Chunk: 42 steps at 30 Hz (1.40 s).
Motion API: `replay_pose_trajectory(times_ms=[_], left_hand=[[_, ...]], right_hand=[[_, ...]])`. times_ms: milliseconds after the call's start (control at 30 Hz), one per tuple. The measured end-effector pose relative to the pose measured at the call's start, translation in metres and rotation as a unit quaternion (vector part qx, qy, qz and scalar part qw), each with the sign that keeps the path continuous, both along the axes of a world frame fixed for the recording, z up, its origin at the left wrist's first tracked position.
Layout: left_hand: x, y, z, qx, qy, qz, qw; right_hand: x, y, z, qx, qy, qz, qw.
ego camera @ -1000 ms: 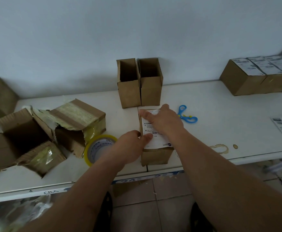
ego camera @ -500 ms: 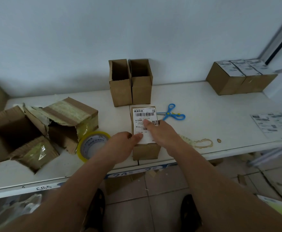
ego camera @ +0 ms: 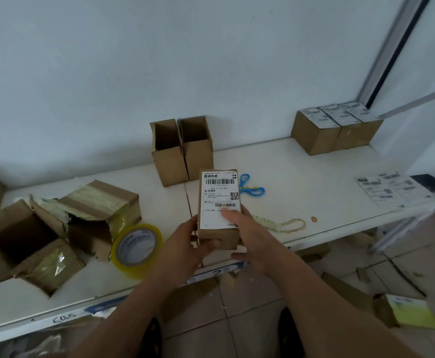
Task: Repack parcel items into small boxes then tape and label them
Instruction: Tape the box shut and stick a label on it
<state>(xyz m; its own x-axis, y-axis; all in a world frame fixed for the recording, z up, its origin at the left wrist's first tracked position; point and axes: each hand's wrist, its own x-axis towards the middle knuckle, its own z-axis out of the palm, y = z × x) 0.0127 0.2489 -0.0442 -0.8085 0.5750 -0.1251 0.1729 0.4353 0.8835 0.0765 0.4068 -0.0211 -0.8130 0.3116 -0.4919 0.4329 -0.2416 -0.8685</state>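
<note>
**Between both hands, the labelled box is pointing away from us**

Over the desk [ego camera: 314, 177] edge we are holding the box [ego camera: 220, 228] at its near end, left hand [ego camera: 185, 244] and right hand [ego camera: 250, 239] both gripping it, its long axis running toward the wall. Finished boxes [ego camera: 335, 130] are sitting far right, nearer our right hand.

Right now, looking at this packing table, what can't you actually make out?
All from the head view:
- Labelled box: its contents, since it is closed; its small print is too fine. The left hand and right hand cover its lower sides.
- Two open boxes: their bottoms lie in shadow.
- Label sheets: blurred.
- Torn carton: cut off by the left edge.
</note>
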Motion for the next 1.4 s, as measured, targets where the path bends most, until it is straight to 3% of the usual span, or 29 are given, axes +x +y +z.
replay_pose_trajectory(times_ms=[200,467,767,933,1167,1400], left_hand=[[-0.005,0.058,0.025,0.0,0.1,0.015,0.995],[-0.036,0.164,0.043,0.024,0.129,0.02,0.991],[-0.084,0.311,0.022,-0.007,0.166,0.009,0.986],[-0.104,0.359,-0.003,-0.027,0.165,-0.002,0.986],[-0.124,0.399,-0.04,-0.071,0.162,0.001,0.984],[-0.136,0.417,-0.041,-0.095,0.191,0.02,0.977]], right_hand=[[-0.002,0.048,0.039,0.002,0.023,-0.059,0.998],[-0.031,0.131,0.062,0.088,0.046,-0.126,0.987],[-0.077,0.259,0.037,0.076,0.071,-0.207,0.973],[-0.098,0.298,0.018,0.083,0.036,-0.246,0.965],[-0.12,0.33,-0.017,0.122,0.005,-0.262,0.957],[-0.145,0.341,-0.033,0.127,0.01,-0.329,0.936]])
